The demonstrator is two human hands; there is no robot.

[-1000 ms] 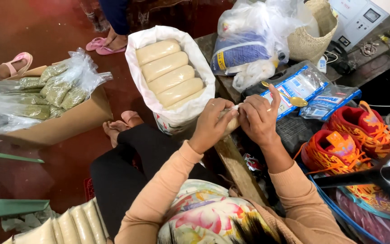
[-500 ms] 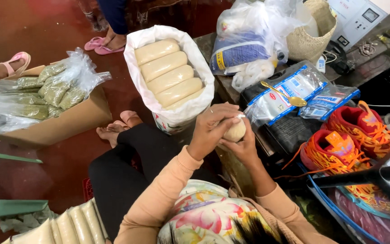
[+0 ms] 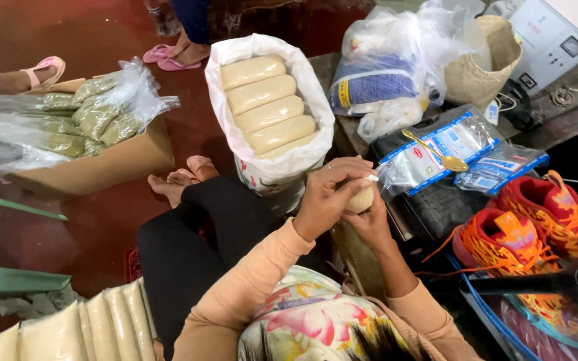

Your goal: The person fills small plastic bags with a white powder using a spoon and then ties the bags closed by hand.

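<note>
Gripping a small pale pouch (image 3: 361, 198) in both hands, above the lap and just off the near left corner of the dark case (image 3: 436, 204). Wrapping the left hand (image 3: 322, 200) over its top and side, fingers curled and pressed together around the neck. Cupping it from below with the right hand (image 3: 374, 226), fingers closed against the underside, so that only a sliver of pouch shows between the palms.

A second ago, had the right fingers fanned upward, drawing something thin away from the neck. Half a second ago, had already folded them down. Now clasped tight, with nothing stretched out and no finger raised. Judging by that, done with the pulling stroke and on to pinching or twisting the neck shut. Cannot tell whether any tie sits there, since it is hidden under the fingers.

Working just beside a white sack (image 3: 225, 73) packed with pale rolls (image 3: 267, 113), beyond the left hand. Keeping a gold spoon (image 3: 436, 152) within near reach on clear packets (image 3: 429, 160) atop the case, with orange shoes (image 3: 523, 220) off its right edge. Further left, a box (image 3: 102, 164) of green packets, well apart from both hands.
</note>
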